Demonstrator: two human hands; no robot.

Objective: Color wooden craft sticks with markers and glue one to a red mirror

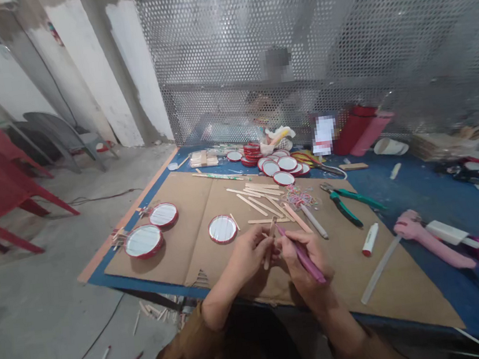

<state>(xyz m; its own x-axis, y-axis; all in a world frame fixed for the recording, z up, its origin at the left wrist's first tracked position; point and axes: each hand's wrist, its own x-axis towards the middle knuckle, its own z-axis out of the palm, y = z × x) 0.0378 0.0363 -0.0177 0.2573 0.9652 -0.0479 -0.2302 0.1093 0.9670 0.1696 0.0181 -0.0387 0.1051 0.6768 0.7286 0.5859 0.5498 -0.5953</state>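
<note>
My left hand [251, 256] is closed on a wooden craft stick [269, 254], held tilted above the cardboard sheet [200, 254]. A slim purple pen-like tool [308, 263] is gripped in my right hand [307, 255], its tip close to the top of the stick. Whether it is a pen or a knife I cannot make out. Just beyond my hands lie several loose craft sticks [264, 204] and a heap of coloured rubber bands [300, 197]. To the left sits a red-rimmed jar lid [223, 228] with a pale top and a short stick beside it.
Two more lids [143, 241] with sticks attached stand at the left edge. Stacked lids [271, 168] are at the back. Green-handled pliers [344, 207], a glue stick tube [370, 239] and a pink glue gun [432, 237] lie right. A perforated metal panel [222, 42] rises behind.
</note>
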